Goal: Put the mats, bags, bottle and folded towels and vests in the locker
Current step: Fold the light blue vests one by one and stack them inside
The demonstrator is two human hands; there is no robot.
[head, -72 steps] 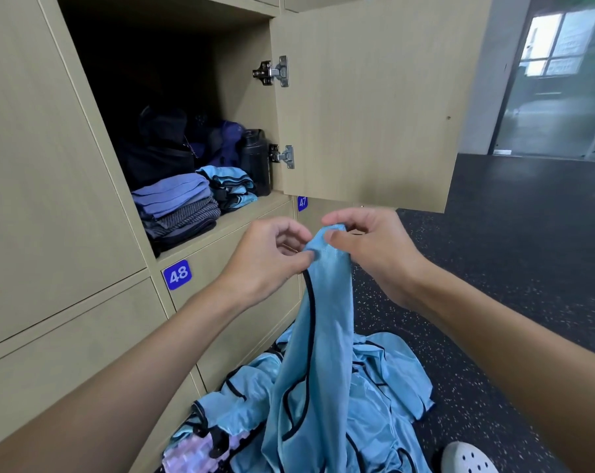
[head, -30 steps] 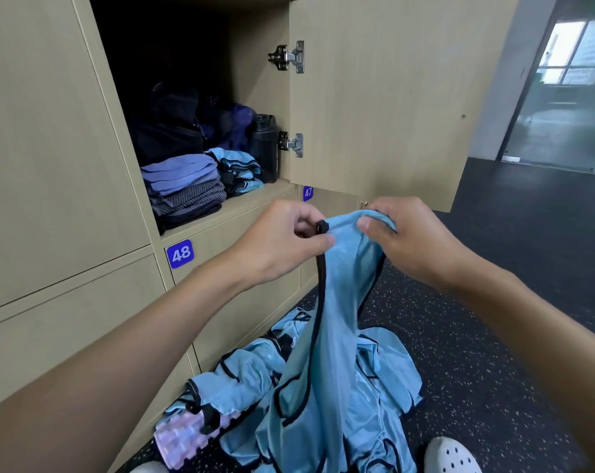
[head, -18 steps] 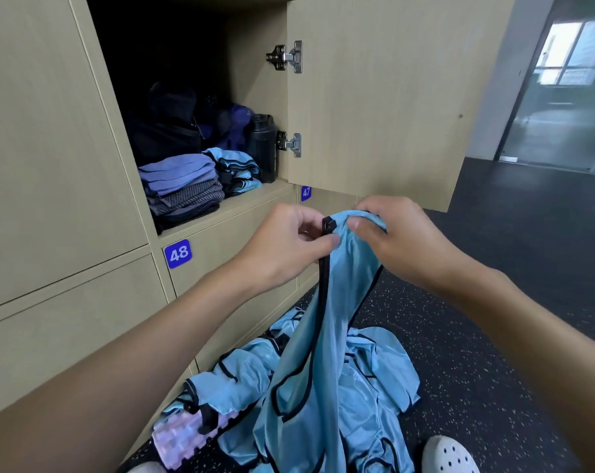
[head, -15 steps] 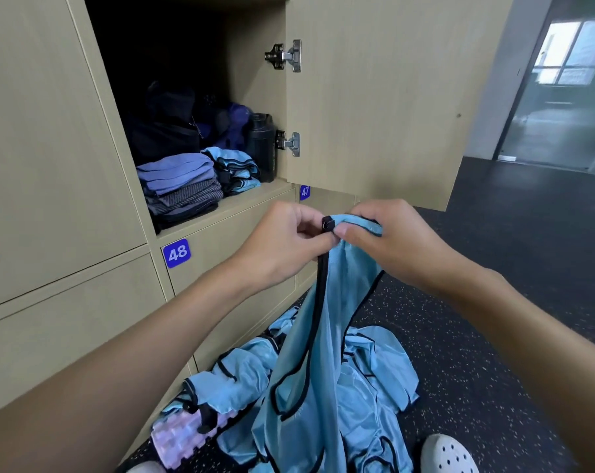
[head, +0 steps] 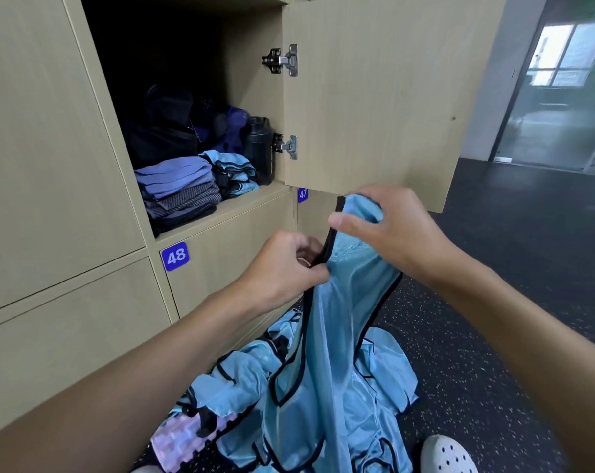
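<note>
Head view: the left hand (head: 282, 268) pinches the black trim of a light blue vest (head: 333, 319), fingers curled tight on the edge. The right hand (head: 391, 230), just above and to its right, grips the top of the same vest with thumb and fingers closed over the bunched cloth. The vest hangs down from both grips, and its lower end reaches a loose pile of vests (head: 248, 377) on the floor (head: 494, 319) well below the fingers. A pink ridged roll (head: 183, 442), perhaps a mat, lies down there too, partly under the pile.

Up and to the left of the fingers the locker (head: 251, 80) stands open, and it holds dark bags (head: 166, 131) at the back, a black bottle (head: 260, 148), folded towels (head: 176, 186) and a small stack of folded vests (head: 232, 172).

The risk, as I judge it, lies in the slippery mesh. With only pinches on one edge, the fold may come out skewed or the trim may slide free. The hanging tail could also drag other vests up from the pile, since it lies among them.

Against the frame half a second earlier, the hands have parted — the right has risen with the top of the vest while the left has slid lower along the trim, stretching that edge straight. The locker's contents look unchanged.
</note>
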